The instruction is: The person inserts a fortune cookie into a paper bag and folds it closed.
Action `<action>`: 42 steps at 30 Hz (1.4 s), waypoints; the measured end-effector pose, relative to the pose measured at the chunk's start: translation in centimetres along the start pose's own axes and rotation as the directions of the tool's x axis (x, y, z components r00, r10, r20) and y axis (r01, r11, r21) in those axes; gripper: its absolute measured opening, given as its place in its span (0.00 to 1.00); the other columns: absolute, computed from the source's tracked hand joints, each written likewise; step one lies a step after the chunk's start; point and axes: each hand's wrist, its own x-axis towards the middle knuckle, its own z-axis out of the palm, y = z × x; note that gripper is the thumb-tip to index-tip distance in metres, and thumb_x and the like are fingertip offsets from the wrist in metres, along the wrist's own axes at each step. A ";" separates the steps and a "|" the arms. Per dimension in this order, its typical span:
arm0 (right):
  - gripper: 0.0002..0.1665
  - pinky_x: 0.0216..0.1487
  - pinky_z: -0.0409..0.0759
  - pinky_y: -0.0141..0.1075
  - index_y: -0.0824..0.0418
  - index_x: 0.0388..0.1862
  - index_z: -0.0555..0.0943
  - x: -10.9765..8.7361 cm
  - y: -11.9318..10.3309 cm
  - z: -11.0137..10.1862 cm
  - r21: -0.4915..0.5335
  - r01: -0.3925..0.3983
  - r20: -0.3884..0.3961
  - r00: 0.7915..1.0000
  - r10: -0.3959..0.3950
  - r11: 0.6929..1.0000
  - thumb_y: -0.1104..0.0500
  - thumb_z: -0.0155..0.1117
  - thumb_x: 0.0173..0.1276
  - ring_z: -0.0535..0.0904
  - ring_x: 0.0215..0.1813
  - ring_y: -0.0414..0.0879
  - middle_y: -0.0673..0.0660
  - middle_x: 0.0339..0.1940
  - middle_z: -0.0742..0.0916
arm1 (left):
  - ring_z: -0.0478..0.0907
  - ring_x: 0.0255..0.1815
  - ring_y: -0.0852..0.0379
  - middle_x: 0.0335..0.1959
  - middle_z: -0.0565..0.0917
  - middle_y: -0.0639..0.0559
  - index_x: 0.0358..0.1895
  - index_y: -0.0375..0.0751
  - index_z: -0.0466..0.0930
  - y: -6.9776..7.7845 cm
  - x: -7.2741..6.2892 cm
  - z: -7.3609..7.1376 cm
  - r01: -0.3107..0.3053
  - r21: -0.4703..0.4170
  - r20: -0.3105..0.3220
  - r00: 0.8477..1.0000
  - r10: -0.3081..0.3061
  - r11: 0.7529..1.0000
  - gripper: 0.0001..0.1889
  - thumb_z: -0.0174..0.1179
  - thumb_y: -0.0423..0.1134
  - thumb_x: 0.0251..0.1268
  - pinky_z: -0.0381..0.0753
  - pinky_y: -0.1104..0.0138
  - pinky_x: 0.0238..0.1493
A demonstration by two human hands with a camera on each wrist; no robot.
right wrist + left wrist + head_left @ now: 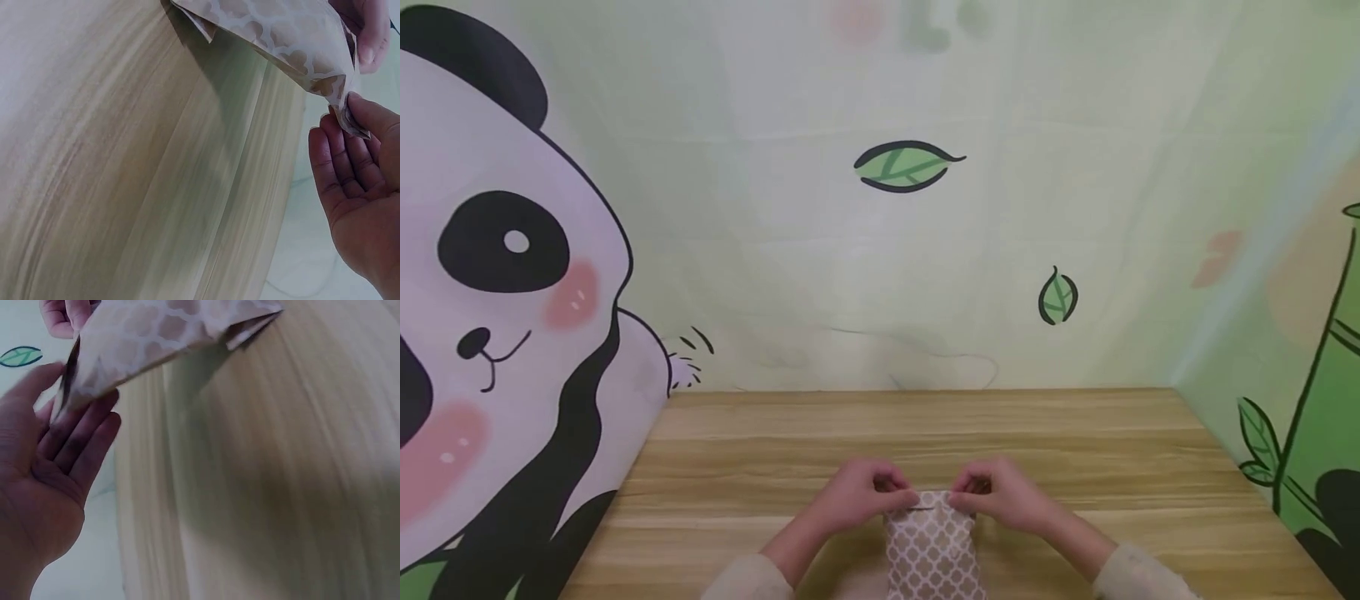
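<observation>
A brown paper bag (934,546) with a white lattice pattern is held up above the front of the table. My left hand (863,497) pinches its upper left corner between thumb and fingers, while my right hand (1009,497) pinches the upper right corner. In the left wrist view the bag (150,337) hangs at a slant, and a dark gap shows along the edge by the thumb. The right wrist view has the bag's corner (340,87) creased between thumb and fingertips. The bag's bottom end is cut off in the head view.
The wood-grain table (760,442) reaches back to a pale cloth backdrop (775,250). A printed panda (512,242) covers the left side, and printed green bamboo (1322,400) the right.
</observation>
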 end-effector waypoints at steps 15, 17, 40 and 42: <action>0.08 0.42 0.89 0.38 0.67 0.43 0.89 -0.9 1.5 -0.7 0.127 -0.021 0.027 0.999 0.018 0.992 0.62 0.71 0.74 0.87 0.36 0.41 0.56 0.35 0.92 | 0.81 0.28 0.65 0.28 0.88 0.57 0.34 0.43 0.91 0.9 0.9 0.7 -0.063 0.006 0.050 0.997 0.063 0.998 0.04 0.74 0.36 0.68 0.83 0.71 0.34; 0.07 0.41 0.89 0.38 0.67 0.43 0.89 -1.0 1.6 -0.6 0.117 -0.010 0.011 1.000 0.008 0.993 0.62 0.71 0.74 0.87 0.36 0.42 0.57 0.35 0.91 | 0.81 0.28 0.66 0.28 0.88 0.57 0.34 0.43 0.90 0.9 0.9 0.8 -0.066 0.012 0.045 0.997 0.066 0.998 0.03 0.74 0.36 0.67 0.83 0.71 0.33; 0.03 0.33 0.82 0.30 0.62 0.40 0.89 1.0 -0.1 0.0 -0.007 0.017 0.092 0.996 -0.017 1.000 0.62 0.72 0.74 0.82 0.31 0.36 0.51 0.32 0.90 | 0.82 0.31 0.68 0.30 0.89 0.57 0.37 0.40 0.91 0.8 1.0 1.1 -0.099 0.039 0.080 0.992 0.096 0.994 0.03 0.74 0.35 0.67 0.84 0.72 0.38; 0.04 0.35 0.85 0.32 0.63 0.41 0.89 0.6 0.3 -0.4 0.011 0.029 0.084 0.996 -0.029 1.000 0.63 0.72 0.74 0.83 0.33 0.37 0.53 0.33 0.91 | 0.83 0.32 0.68 0.32 0.90 0.56 0.38 0.39 0.91 0.7 1.0 1.0 -0.107 0.043 0.086 0.991 0.103 0.993 0.03 0.74 0.35 0.67 0.84 0.72 0.39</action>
